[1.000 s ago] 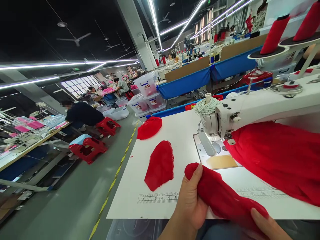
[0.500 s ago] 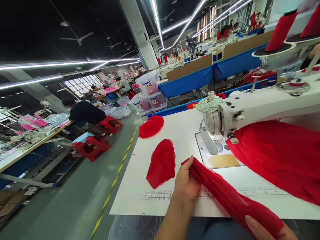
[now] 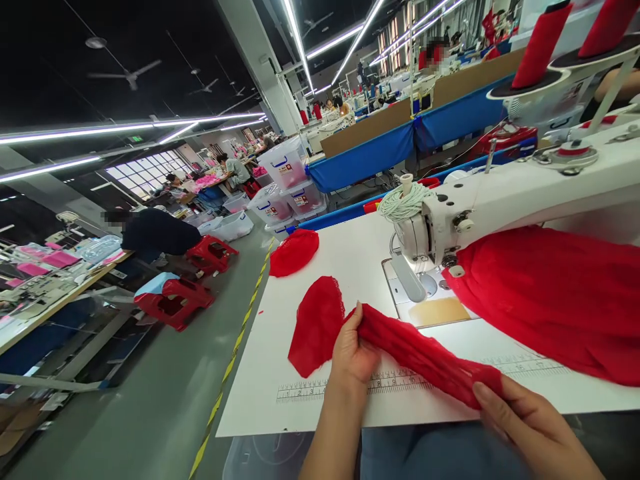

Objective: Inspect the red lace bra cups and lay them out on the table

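Note:
My left hand (image 3: 353, 353) pinches one end of a long red mesh fabric strip (image 3: 420, 353), and my right hand (image 3: 530, 427) grips its other end near the table's front edge. The strip lies stretched across the printed ruler (image 3: 380, 383) on the white sewing table (image 3: 350, 260). Just left of my left hand rests a flat red lace piece (image 3: 316, 327). A second red lace piece (image 3: 294, 252) sits farther back at the table's left edge. The white sewing machine (image 3: 500, 200) stands behind the strip.
A large pile of red fabric (image 3: 555, 300) lies under the machine arm at the right. Red thread cones (image 3: 540, 43) stand on top. Left of the table runs an aisle with a yellow floor line (image 3: 225, 380), red stools (image 3: 173, 300) and other workers at benches.
Both hands have moved up onto the table and pulled the red strip out straighter along the ruler. My left hand now sits beside the flat lace piece.

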Action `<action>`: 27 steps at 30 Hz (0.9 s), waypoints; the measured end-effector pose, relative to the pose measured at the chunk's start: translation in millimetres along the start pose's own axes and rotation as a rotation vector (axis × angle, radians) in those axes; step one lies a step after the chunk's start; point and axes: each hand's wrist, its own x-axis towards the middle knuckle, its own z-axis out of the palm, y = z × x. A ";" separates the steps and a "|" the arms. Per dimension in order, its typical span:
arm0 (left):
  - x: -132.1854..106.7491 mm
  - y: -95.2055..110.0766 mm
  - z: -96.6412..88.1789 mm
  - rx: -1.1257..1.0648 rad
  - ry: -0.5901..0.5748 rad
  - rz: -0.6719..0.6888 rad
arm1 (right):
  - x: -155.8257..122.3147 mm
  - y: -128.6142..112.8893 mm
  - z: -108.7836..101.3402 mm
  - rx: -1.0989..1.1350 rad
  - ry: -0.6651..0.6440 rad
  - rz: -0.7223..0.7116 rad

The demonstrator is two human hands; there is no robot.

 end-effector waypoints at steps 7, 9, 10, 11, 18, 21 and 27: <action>12.8 -13.6 6.5 0.108 -0.134 0.006 | 50.3 -28.0 3.4 0.167 0.027 -0.042; 18.3 -11.0 8.5 0.132 -0.138 0.080 | 58.2 -33.8 8.0 0.255 -0.038 -0.026; 20.9 -8.8 9.1 0.145 -0.140 0.110 | 59.7 -35.4 10.5 0.264 -0.071 -0.034; 23.2 -6.7 9.3 0.152 -0.142 0.142 | 60.0 -36.1 12.7 0.250 -0.103 -0.048; 26.1 -1.9 9.1 0.152 -0.123 0.204 | 61.3 -24.1 16.0 -0.030 -0.192 -0.218; 24.8 -1.8 11.0 0.132 -0.099 0.189 | 63.5 -23.7 18.6 -0.041 -0.158 -0.232; 25.5 -1.0 7.9 0.128 -0.107 0.168 | 63.9 -23.3 22.2 -0.061 -0.093 -0.302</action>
